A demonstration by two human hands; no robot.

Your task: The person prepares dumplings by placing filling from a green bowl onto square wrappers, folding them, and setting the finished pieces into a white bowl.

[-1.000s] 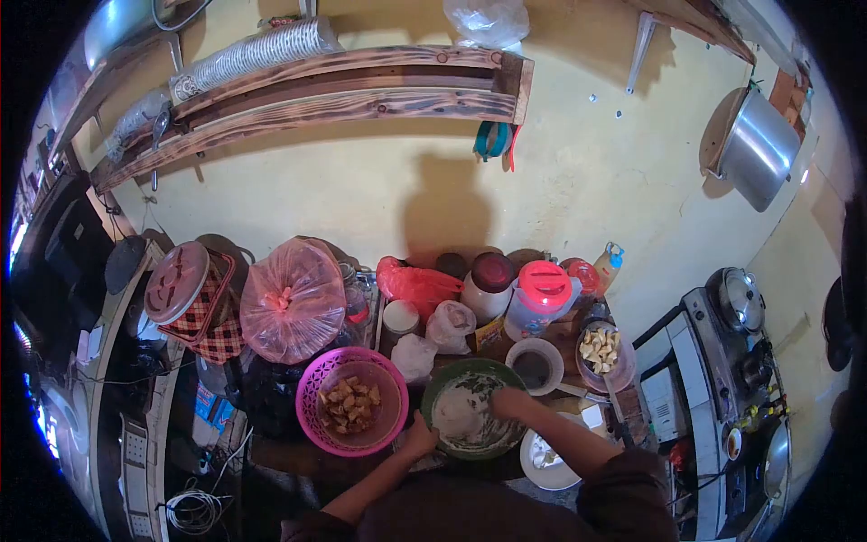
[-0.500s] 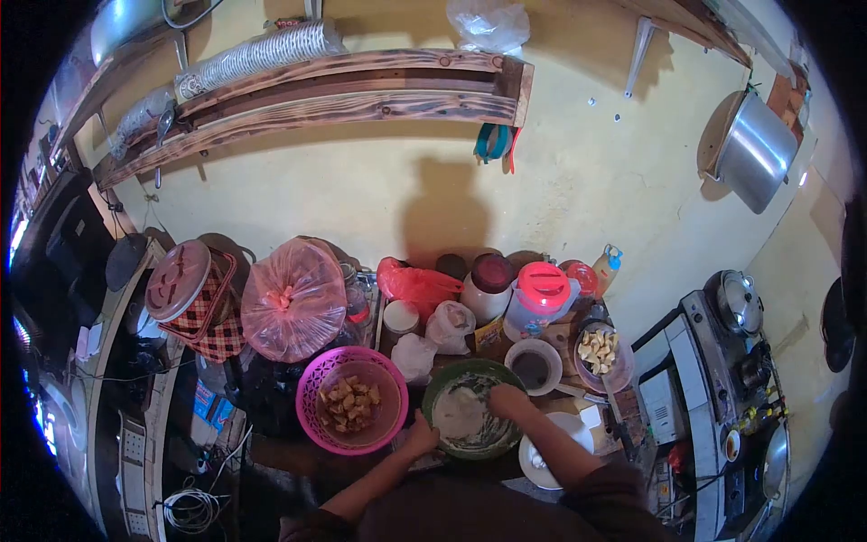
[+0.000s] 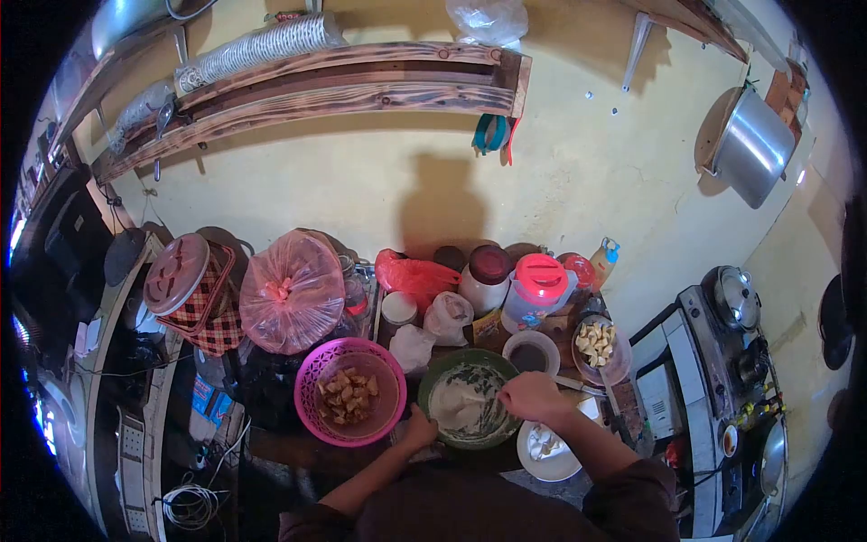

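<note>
- While the left hand (image 3: 418,429) sits against the near left side of the deep green round bowl (image 3: 470,444), its thumb side meets the rim; this looks like a steadying touch. I can't see whether the fingers grip beneath.
- The right hand (image 3: 533,396) is at the bowl's right side with its fingers curled in. Whether they pinch a tool or only the mixture, I cannot tell from here.
- The green bowl is right in front of the person, between both hands, presumably so either arm reaches it easily. Inside is a pale, wet-looking mixture (image 3: 461,404), smeared up the wall.
- Just left of it is the bright pink perforated plastic basket (image 3: 305,397), with brown chunks (image 3: 348,395) gathered in the middle, seemingly placed within the left hand's reach.
- On the near right, partly under the right forearm, is a round white dish (image 3: 549,476) with something white in it.
- Beyond the right hand are a small pale round tub (image 3: 531,333) of dark contents and, farther right, a see-through bowl (image 3: 624,359) of pale cut pieces (image 3: 596,341). Set aside like that, they seem to leave the middle for the green bowl.
</note>
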